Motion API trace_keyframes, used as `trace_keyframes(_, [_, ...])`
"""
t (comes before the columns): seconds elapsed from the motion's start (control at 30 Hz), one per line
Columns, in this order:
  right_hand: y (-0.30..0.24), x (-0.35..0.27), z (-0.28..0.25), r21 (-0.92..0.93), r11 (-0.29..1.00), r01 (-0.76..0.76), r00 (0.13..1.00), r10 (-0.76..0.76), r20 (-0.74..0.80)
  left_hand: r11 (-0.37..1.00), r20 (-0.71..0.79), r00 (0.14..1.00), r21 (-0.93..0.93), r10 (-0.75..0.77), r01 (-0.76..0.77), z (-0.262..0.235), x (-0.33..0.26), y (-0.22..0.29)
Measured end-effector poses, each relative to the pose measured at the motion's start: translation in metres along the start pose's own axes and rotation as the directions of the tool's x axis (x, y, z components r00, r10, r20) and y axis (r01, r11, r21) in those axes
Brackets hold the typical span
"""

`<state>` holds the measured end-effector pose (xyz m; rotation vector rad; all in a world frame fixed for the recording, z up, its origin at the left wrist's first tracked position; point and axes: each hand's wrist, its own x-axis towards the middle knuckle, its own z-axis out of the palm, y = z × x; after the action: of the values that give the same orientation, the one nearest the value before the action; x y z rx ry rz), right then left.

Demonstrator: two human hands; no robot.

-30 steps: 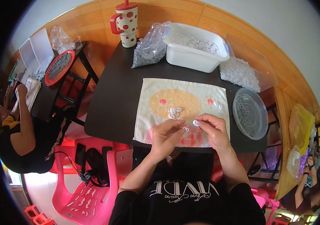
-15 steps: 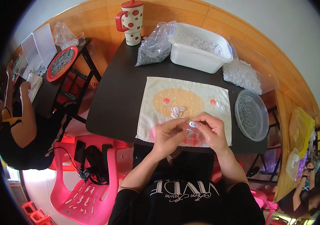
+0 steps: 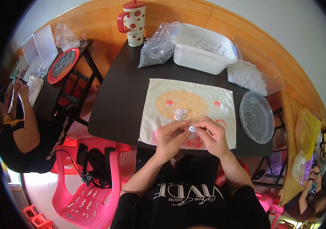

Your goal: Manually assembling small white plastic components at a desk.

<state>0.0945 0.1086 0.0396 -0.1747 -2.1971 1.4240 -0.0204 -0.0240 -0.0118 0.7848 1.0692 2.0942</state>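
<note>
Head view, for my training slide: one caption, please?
Bare hands meet at a small white piece over a printed towel, with a white tub farther back.

Smooth plastic piece (image 3: 192, 129), rough cloth towel (image 3: 205, 91), glossy plastic chair (image 3: 98, 213)

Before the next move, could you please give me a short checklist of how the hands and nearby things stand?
1. Right hand has its grip on the white oval piece: ok.
2. Left hand close beside that piece: ok.
3. Left hand holding a small part of its own: cannot tell, hidden from view.
4. Cluster of white pieces lying on the towel: ok.
5. Round clear tub right of the towel, grey parts inside: ok.
</note>
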Motion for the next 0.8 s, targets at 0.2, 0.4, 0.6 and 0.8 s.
trace_keyframes(0.2, [0.0,-0.007,0.004,0.044,0.999,-0.014,0.999,0.015,-0.035,0.999,0.005,1.0,0.042,0.029,-0.03,0.0,0.002,0.001])
trace_keyframes(0.4, [0.011,-0.011,0.0,-0.005,1.0,0.026,0.999,-0.027,-0.044,0.942,0.036,0.994,0.317,0.108,-0.113,0.007,0.002,0.008])
trace_keyframes(0.6, [0.017,-0.01,-0.003,-0.2,0.968,0.151,0.988,-0.143,0.051,0.66,0.124,0.975,0.719,0.186,-0.218,0.014,0.008,0.023])
trace_keyframes(0.8, [0.023,-0.009,0.0,-0.394,0.875,0.281,0.96,-0.252,0.124,0.582,0.277,0.95,0.754,0.142,-0.306,0.005,0.012,0.018])
